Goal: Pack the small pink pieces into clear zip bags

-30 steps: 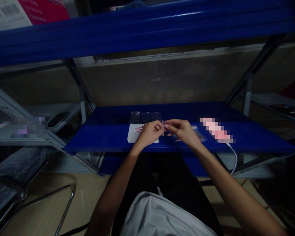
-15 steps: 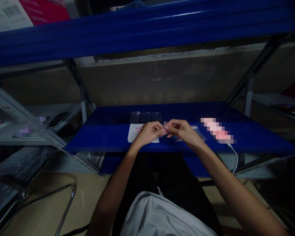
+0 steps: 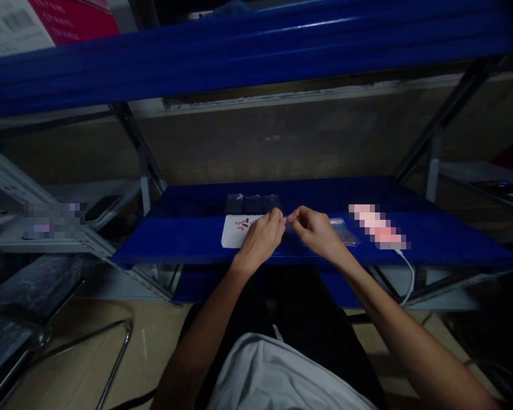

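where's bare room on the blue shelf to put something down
Bare blue shelf lies left of the white sheet and right of the pixelated pink thing. Between them it's crowded: left hand, right hand, clear bags.

Item (image 3: 288, 220) between fingers (image 3: 298, 215) too small to ID.
Left hand (image 3: 261, 238) hides white sheet's (image 3: 231, 234) right part; right hand (image 3: 317, 229) overlaps clear bags (image 3: 345, 232); carton (image 3: 66, 21) cut at top-left.

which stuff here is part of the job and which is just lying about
Likely in use:
small item, too unclear to name, pinched between left hand and right hand
white sheet with pink pieces
three clear packets
clear packaging beside right hand

Likely just lying about:
pixelated pink thing
white cable
red-and-white box
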A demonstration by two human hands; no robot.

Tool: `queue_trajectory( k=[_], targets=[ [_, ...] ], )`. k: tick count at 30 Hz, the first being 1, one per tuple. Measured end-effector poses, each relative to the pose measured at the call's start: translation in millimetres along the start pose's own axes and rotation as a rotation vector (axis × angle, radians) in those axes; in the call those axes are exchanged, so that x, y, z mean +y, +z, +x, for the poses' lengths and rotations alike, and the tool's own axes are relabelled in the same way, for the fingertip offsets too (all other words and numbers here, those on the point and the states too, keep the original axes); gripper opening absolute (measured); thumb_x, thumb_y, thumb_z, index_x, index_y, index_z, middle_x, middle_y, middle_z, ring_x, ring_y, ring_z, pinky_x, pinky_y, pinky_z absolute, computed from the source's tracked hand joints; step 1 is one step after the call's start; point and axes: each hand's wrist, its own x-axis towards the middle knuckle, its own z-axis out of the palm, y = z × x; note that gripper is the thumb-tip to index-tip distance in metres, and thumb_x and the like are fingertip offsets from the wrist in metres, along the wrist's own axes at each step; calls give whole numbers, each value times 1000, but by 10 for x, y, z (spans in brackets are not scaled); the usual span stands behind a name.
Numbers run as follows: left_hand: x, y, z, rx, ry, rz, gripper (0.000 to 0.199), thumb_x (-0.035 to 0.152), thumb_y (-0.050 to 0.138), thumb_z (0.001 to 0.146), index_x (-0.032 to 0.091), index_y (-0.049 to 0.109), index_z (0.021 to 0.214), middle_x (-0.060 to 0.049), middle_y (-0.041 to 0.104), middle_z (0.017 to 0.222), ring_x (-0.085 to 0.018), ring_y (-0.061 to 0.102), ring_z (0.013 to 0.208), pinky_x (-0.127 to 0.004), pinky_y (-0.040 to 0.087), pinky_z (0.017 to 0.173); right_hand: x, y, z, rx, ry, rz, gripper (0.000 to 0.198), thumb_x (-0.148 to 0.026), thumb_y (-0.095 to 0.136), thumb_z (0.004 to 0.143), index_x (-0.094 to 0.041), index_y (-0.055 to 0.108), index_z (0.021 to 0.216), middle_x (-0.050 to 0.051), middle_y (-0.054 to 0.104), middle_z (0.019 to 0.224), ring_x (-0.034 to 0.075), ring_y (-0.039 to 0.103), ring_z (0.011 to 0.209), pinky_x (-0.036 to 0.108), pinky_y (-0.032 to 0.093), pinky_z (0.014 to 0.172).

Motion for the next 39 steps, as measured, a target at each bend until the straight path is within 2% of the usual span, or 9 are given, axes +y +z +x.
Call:
queue_trajectory(
  k=[11, 17, 22, 26, 28, 31, 35, 37, 39],
  targets=[
    [91, -37, 4, 69, -290, 142, 20, 26, 39, 107, 17, 57, 110, -16, 71, 97, -27, 72, 83, -34, 51, 75, -95, 20, -15, -52, 22, -94, 16, -30, 53, 88, -24, 56, 74, 2, 64, 62, 17, 54, 55, 29, 33, 57],
    [16, -136, 4, -10, 66, -87, 27, 8, 44, 100, 19, 67, 108, -8, 71, 99, -22, 69, 94, -30, 52, 88, -111, 41, -20, 20, 78, -116, 25, -30, 49, 89, -24, 52, 65, 2, 60, 59, 17, 54, 57, 29, 32, 58],
    [-43, -108, 30, -20, 51, -105, 38, -2, 47, 89, 16, 77, 102, -11, 73, 110, -21, 70, 104, -34, 54, 101, -112, 105, -52, 12, 62, -151, 25, -33, 54, 90, -23, 54, 67, 2, 58, 57, 18, 52, 55, 31, 29, 58],
    [-114, -168, 55, 18, -49, -103, 30, 2, 58, 89, 17, 82, 99, -10, 77, 98, -22, 72, 95, -36, 56, 98, -75, 120, -13, -180, 157, 325, 28, -45, 60, 89, -23, 59, 72, 2, 62, 62, 17, 56, 56, 28, 39, 56],
    [-154, -229, 75, 68, -123, -166, 16, 12, 73, 87, 18, 83, 97, -8, 79, 92, -21, 73, 85, -34, 58, 89, 8, 99, 37, -95, 230, 540, 29, -51, 63, 88, -23, 62, 84, 2, 66, 72, 16, 59, 60, 27, 41, 54],
    [-222, -301, 101, 135, -240, -365, 16, 22, 86, 79, 18, 83, 94, -6, 79, 85, -17, 72, 70, -29, 58, 70, 167, 62, 97, 115, 346, 572, 29, -47, 74, 82, -24, 65, 98, 4, 72, 90, 18, 67, 74, 24, 48, 55],
    [-340, -288, 110, 155, -318, -557, 22, 25, 88, 75, 16, 82, 95, -4, 78, 78, -15, 71, 61, -24, 54, 58, 286, 77, 89, -142, 568, 834, 36, -34, 79, 82, -23, 65, 113, 10, 76, 110, 24, 77, 92, 31, 62, 68],
    [-411, -242, 105, 162, -308, -570, 22, 24, 88, 75, 17, 83, 95, -5, 80, 82, -16, 73, 67, -24, 56, 62, 306, 111, 72, -245, 613, 956, 33, -28, 81, 81, -21, 67, 111, 10, 78, 105, 22, 78, 86, 29, 64, 67],
    [-482, -187, 96, 143, -292, -562, 25, 24, 88, 74, 17, 83, 97, -6, 81, 85, -17, 75, 74, -25, 58, 67, 322, 146, 65, -237, 599, 966, 29, -25, 86, 78, -19, 70, 102, 7, 77, 93, 16, 75, 74, 23, 61, 61]
  ],
)
